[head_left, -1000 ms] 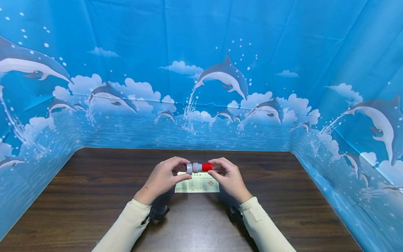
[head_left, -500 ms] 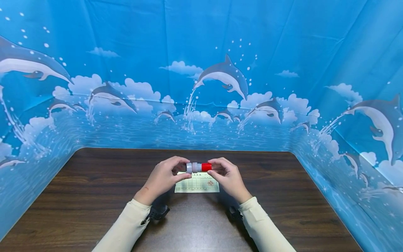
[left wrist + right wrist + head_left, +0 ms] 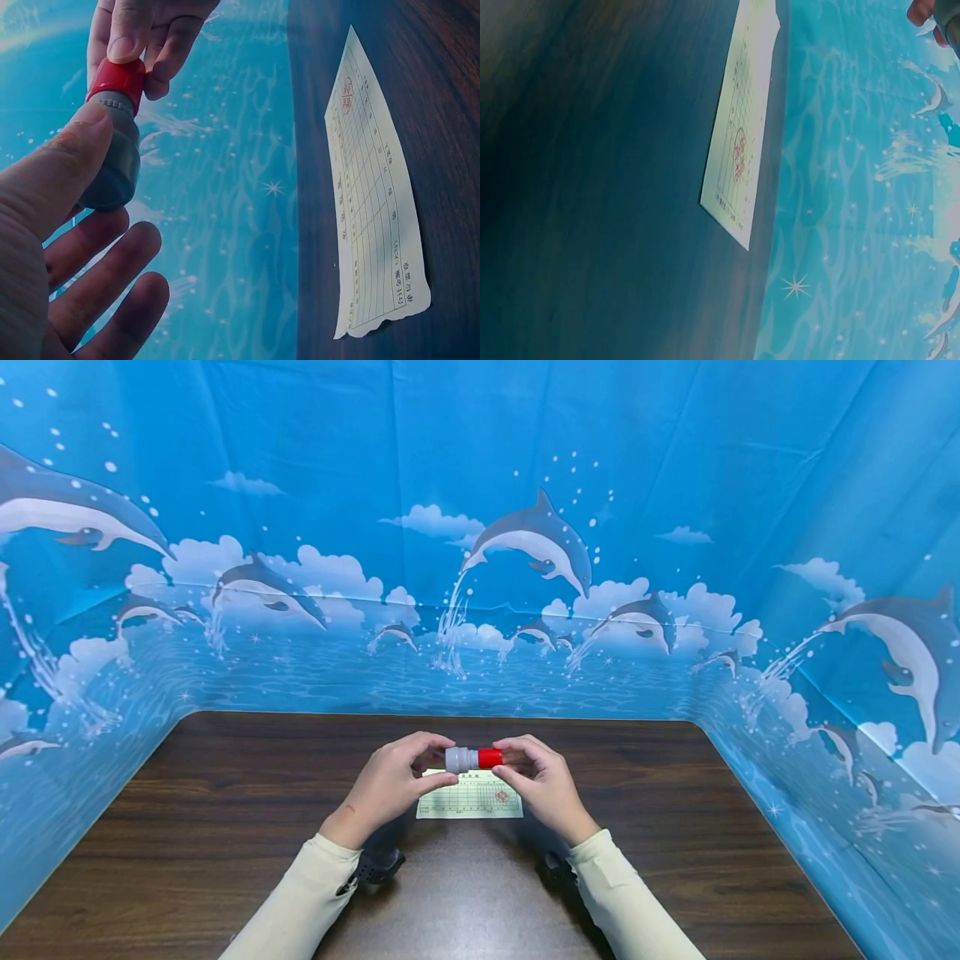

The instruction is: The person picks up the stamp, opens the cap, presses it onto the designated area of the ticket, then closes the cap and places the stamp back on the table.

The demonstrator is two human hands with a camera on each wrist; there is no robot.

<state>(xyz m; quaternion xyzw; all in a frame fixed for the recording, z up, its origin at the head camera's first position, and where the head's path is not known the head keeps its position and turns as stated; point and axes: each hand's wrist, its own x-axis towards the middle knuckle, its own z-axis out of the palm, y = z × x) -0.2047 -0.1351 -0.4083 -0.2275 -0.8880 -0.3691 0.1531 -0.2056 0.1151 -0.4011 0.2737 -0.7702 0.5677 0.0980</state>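
Observation:
A small round hand stamp (image 3: 462, 760) with a grey body and a red end lies level between both hands, above a slip of paper. My left hand (image 3: 397, 781) pinches its wide grey end between thumb and fingertips. At the red end (image 3: 490, 758), my right hand (image 3: 547, 781) grips with thumb and fingers. In the left wrist view the left thumb (image 3: 82, 142) presses along the grey body (image 3: 116, 172), while the right hand (image 3: 146, 37) holds the red part from above. Only a bit of the stamp's grey end (image 3: 952, 22) enters the right wrist view.
The pale green printed form (image 3: 468, 802) lies on the dark wooden table (image 3: 300, 752) below the hands, bearing a round red stamp mark (image 3: 502, 797). A blue dolphin-print curtain (image 3: 480, 635) stands along the table's back and sides. Dark wrist mounts (image 3: 377, 866) sit under the sleeves.
The stamp's grey sections have closed up against each other, the gap between them shrinking. The red end has shifted slightly left; both hands keep their grip and the paper stays put.

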